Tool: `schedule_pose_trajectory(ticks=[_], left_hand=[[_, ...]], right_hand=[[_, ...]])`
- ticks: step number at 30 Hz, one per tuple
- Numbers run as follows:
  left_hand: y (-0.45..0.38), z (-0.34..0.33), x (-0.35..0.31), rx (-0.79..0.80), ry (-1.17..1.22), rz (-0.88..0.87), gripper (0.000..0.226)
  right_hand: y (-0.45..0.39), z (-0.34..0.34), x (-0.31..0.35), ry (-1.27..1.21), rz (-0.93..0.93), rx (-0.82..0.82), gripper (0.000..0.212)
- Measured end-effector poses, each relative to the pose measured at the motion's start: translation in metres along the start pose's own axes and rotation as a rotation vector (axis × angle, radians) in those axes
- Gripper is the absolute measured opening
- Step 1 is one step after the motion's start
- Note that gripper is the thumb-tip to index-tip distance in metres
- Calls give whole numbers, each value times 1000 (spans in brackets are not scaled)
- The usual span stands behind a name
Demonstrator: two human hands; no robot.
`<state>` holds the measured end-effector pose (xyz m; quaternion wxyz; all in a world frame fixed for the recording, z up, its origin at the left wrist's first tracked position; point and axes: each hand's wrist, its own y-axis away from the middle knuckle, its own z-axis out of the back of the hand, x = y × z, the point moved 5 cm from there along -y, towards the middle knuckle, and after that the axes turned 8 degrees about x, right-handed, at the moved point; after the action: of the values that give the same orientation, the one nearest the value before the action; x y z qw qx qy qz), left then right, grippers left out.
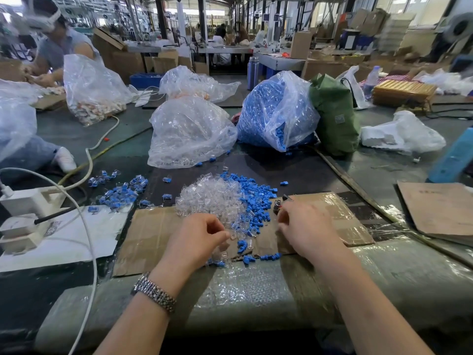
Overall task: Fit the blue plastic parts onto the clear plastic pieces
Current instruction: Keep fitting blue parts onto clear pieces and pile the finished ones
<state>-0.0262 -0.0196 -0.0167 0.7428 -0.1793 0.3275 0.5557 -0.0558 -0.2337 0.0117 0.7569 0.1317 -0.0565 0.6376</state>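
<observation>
Clear plastic pieces [210, 198]: small transparent caps, heaped loose in a mound at the far edge of the cardboard sheet [148, 239], spilling toward its middle.

Blue plastic parts [256, 198]: small solid blue plugs, heaped against the right side of the clear mound, trailing in a loose band down to the sheet's near edge.

Fitted pieces [120, 190]: clear caps with blue inside, scattered in a loose pile off the sheet's far left corner.

Bag of clear pieces [189, 134] and bag of blue parts [276, 111]: slumped side by side beyond the heaps, well back from the sheet.
</observation>
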Motion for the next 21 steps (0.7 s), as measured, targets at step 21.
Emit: schedule_pose_trajectory(ticks=[21], left_hand=[[9,10,12,238,1264,-13,24]], right_hand=[[20,-15,35,216,317,253,10]])
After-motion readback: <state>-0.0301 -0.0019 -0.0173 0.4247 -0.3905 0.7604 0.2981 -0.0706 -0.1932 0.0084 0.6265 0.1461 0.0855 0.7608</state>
